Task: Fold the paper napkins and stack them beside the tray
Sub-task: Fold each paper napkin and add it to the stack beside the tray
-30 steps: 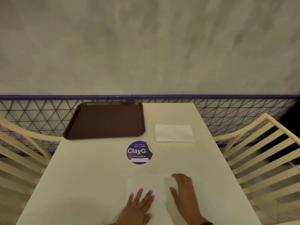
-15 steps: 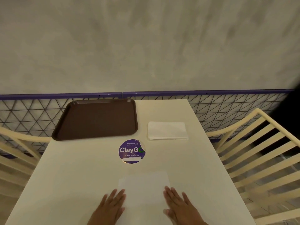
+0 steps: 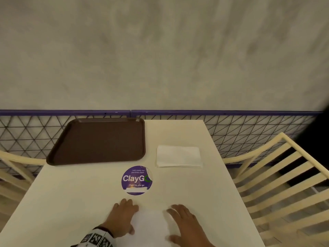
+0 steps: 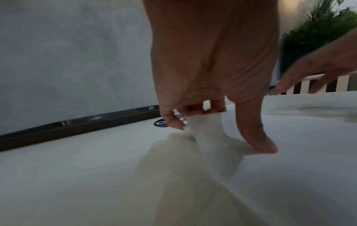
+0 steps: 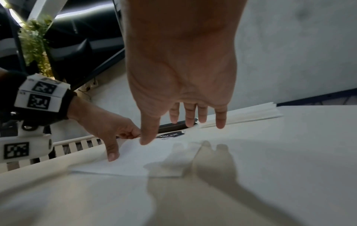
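Chairs flank the scene, one cream slatted chair (image 3: 16, 168) at the far left edge, and next to it the brown tray (image 3: 99, 141) sits on the desk (image 3: 74, 196) at its far left corner, against the mesh railing (image 3: 240, 129). Moving in, the left hand (image 3: 122, 216) is down at the near edge, and the left wrist view shows its grip curled tight on the napkin (image 3: 151, 223), fingers (image 4: 179, 120) pinching the far left corner and lifting it off the desk while the thumb (image 4: 257, 134) presses down on the sheet. Centre stage, the round purple ClayGo sticker (image 3: 136, 180) lies just beyond that napkin. Across the sheet, the right hand (image 3: 185, 223) hovers over the napkin's right side, grip spread and relaxed, fingers (image 5: 220, 117) straight and pinching nothing. Further back and right of the tray, just beside it, the stack of folded napkins (image 3: 179, 156) rests flat on the desk. Out at the far right, another cream chair (image 3: 277, 177) stands alongside.
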A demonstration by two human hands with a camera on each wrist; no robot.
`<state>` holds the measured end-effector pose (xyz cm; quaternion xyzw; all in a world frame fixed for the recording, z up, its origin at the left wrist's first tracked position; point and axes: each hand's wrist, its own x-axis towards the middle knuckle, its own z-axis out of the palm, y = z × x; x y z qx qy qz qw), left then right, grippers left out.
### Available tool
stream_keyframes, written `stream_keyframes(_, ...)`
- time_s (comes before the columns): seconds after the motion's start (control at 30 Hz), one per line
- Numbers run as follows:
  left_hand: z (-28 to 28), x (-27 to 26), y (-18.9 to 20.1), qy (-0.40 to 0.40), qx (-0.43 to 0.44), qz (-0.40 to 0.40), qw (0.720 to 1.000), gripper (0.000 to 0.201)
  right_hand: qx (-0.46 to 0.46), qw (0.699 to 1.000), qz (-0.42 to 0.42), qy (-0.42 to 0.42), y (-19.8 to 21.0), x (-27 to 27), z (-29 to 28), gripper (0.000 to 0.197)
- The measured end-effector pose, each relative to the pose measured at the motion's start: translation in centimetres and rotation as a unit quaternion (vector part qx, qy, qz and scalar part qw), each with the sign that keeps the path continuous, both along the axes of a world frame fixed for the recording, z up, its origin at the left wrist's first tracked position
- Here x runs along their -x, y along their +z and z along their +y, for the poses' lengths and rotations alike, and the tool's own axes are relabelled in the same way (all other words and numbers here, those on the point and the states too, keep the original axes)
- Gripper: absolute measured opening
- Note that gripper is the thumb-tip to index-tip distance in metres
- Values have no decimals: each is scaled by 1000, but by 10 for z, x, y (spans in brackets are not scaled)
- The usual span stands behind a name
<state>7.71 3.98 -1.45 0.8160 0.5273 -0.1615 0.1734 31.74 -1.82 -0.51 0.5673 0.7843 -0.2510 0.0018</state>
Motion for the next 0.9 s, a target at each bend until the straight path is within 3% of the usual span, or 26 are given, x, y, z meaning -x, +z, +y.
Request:
stream_keyframes(0.07, 2, -8, 2, -29, 15, -11, 999, 52, -11, 1000, 2, 13, -5, 5, 19, 91)
stream_keyframes(0.1, 3, -13, 1, -26, 18, -50, 998, 36, -1, 1000, 1, 28, -11, 8, 27, 92)
stream_keyframes(0.13, 3, -19, 4, -15, 17, -100, 995, 17, -3, 999, 1, 47, -13, 9, 33, 88)
stream_keyframes(0.17, 4, -22, 3, 16, 27, -156, 987, 11, -24, 998, 1, 59, -16, 9, 39, 76)
stream_keyframes(0.27, 20, -26, 7, 137, 62, -299, 942, 32, -18, 999, 17, 26, -12, -3, 58, 38)
stream_keyframes(0.33, 36, -27, 14, 208, 45, -346, 914, 34, 94, 991, 80, -53, 0, -22, 75, 44)
stream_keyframes(0.47, 82, -44, 33, 300, -15, -371, 879, 25, 125, 927, 247, -251, 20, -69, 125, 37)
stream_keyframes(0.53, 115, -59, 39, 315, -34, -385, 867, 26, 113, 900, 303, -293, 27, -88, 156, 27)
stream_keyframes(0.67, 175, -88, 40, 362, -25, -409, 837, 32, 89, 856, 327, -391, 22, -116, 211, 17)
stream_keyframes(0.8, 208, -109, 26, 393, -11, -426, 815, 32, 51, 865, 268, -420, 2, -128, 242, 37)
stream_keyframes(0.9, 220, -116, 10, 390, -15, -394, 832, 32, 27, 885, 202, -419, -10, -128, 247, 51)
